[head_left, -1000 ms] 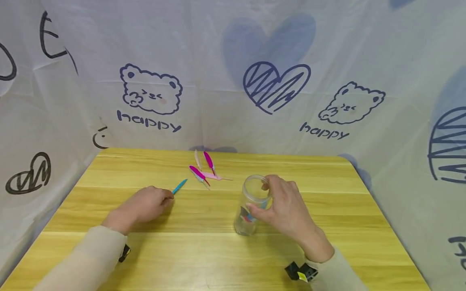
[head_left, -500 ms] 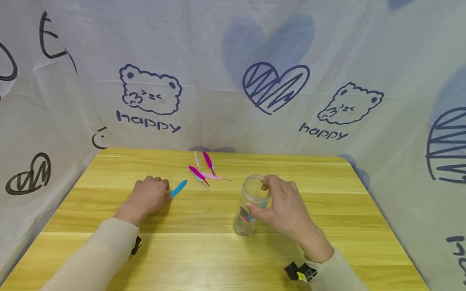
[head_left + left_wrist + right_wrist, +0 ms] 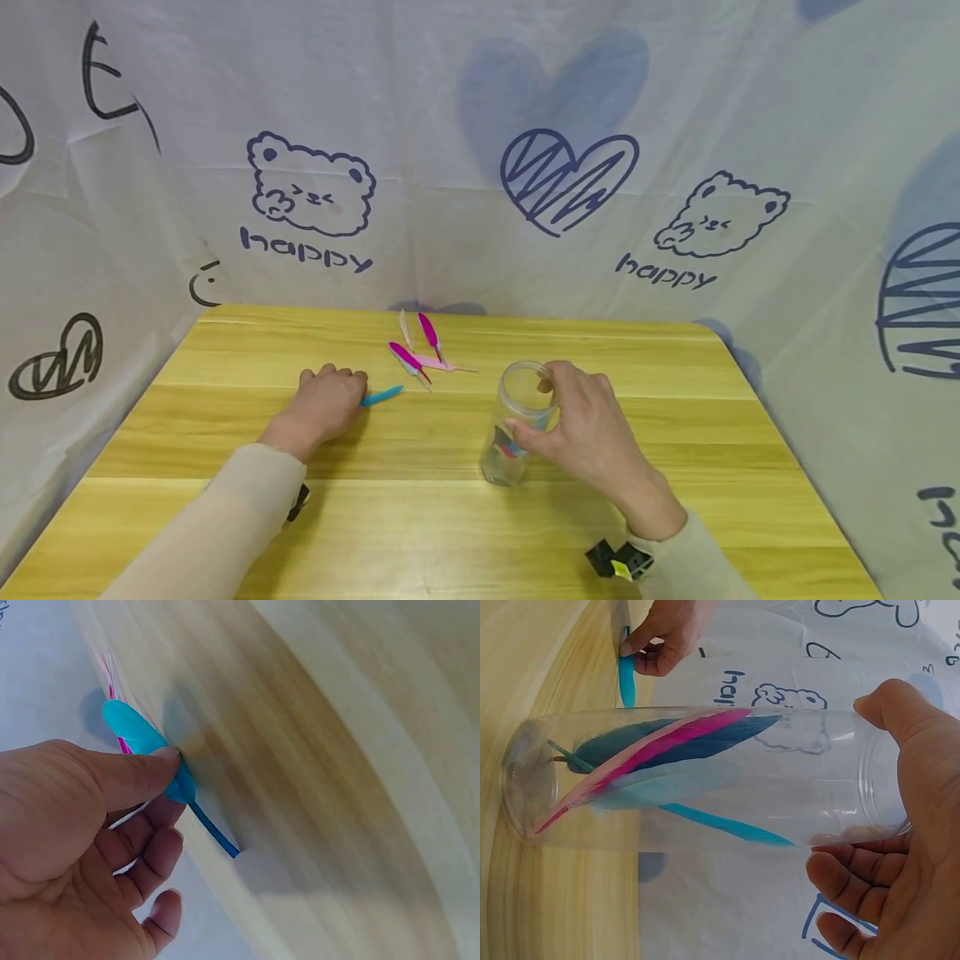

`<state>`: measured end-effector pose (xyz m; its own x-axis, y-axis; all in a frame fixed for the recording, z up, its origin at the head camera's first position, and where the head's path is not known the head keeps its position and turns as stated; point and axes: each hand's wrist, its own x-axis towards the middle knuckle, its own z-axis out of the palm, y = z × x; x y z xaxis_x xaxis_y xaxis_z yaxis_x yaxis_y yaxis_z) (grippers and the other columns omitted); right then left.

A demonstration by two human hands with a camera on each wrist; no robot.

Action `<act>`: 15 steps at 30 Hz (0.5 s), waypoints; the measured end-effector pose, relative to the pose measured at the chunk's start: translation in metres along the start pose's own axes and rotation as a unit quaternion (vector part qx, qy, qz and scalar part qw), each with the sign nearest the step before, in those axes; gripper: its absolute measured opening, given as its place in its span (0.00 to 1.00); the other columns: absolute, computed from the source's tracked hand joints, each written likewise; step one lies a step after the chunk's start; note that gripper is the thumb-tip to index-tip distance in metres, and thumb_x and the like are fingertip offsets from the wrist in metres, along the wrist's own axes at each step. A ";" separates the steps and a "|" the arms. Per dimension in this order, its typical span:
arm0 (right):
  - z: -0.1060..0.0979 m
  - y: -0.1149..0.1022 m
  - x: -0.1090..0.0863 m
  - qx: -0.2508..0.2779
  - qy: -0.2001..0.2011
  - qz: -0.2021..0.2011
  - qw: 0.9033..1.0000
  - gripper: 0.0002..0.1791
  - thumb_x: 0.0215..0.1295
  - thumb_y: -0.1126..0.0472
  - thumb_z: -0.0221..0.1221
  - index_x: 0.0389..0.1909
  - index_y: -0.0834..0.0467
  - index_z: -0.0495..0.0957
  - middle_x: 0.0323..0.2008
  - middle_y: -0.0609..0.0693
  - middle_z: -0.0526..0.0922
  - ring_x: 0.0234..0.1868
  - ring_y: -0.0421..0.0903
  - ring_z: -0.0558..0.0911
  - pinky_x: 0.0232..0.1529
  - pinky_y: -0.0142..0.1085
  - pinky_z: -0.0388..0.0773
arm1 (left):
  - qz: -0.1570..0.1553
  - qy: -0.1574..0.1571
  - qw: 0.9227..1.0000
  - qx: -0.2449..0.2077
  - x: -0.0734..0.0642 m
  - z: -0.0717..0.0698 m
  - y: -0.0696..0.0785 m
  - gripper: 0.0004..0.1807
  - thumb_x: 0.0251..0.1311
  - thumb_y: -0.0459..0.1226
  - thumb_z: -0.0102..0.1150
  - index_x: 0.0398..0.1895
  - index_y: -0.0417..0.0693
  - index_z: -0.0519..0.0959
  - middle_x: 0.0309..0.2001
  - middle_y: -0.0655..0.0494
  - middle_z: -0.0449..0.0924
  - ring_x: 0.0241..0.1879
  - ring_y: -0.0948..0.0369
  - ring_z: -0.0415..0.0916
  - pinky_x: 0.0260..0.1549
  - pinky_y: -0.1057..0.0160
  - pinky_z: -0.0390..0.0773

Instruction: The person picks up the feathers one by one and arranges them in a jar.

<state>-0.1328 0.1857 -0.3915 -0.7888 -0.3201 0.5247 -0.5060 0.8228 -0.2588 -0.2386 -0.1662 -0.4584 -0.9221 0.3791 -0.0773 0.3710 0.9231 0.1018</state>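
My left hand [image 3: 326, 407] pinches a bright blue feather [image 3: 146, 735] between thumb and fingers, low over the wooden table. Its darker quill [image 3: 216, 831] points away from the palm in the left wrist view. With my right hand [image 3: 588, 425] I hold a clear jar [image 3: 517, 417] near its rim, thumb on one side and fingers on the other. The jar stands upright on the table, its mouth uncovered. Inside it lean several feathers, among them a magenta one [image 3: 641, 761], a dark blue one [image 3: 705, 742] and a pale blue one [image 3: 660, 784].
Beyond my hands, several loose feathers lie toward the back of the table [image 3: 420, 517]: magenta ones [image 3: 429, 330], a pink one [image 3: 433, 362] and a whitish one [image 3: 406, 327]. A white cloth [image 3: 442, 208] with bear and heart drawings hangs behind the table.
My left hand has moved right and slightly away from me, and the blue feather in it has swung from slanting upward to lying nearly level. My right hand and the jar have stayed put.
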 end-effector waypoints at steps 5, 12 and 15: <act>-0.001 0.000 0.000 -0.001 -0.002 -0.001 1.000 0.34 0.51 0.45 0.77 0.49 0.60 0.73 0.38 0.53 0.84 0.35 0.45 0.78 0.45 0.47 0.73 | 0.014 -0.004 1.000 0.015 0.002 -0.001 0.003 0.07 0.70 0.28 0.59 0.35 0.48 0.78 0.33 0.54 0.83 0.34 0.54 0.68 0.40 0.50 0.64; -0.001 -0.001 0.000 0.000 -0.001 -0.001 1.000 0.34 0.51 0.45 0.77 0.49 0.60 0.73 0.38 0.53 0.84 0.35 0.45 0.78 0.45 0.47 0.73 | 0.028 0.022 0.998 0.050 0.002 0.000 0.003 0.10 0.67 0.29 0.63 0.29 0.50 0.78 0.30 0.56 0.82 0.32 0.54 0.69 0.40 0.49 0.66; -0.001 -0.001 0.000 -0.001 -0.003 0.002 1.000 0.33 0.51 0.45 0.77 0.49 0.61 0.73 0.37 0.51 0.83 0.35 0.45 0.78 0.45 0.47 0.73 | 0.034 0.046 0.996 0.063 0.002 -0.001 0.005 0.06 0.68 0.29 0.63 0.34 0.48 0.80 0.33 0.54 0.84 0.32 0.54 0.70 0.39 0.50 0.66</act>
<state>-0.1321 0.1855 -0.3901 -0.7923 -0.3197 0.5197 -0.5029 0.8244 -0.2596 -0.2388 -0.1610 -0.4570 -0.8983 0.4389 0.0183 0.4386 0.8984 -0.0213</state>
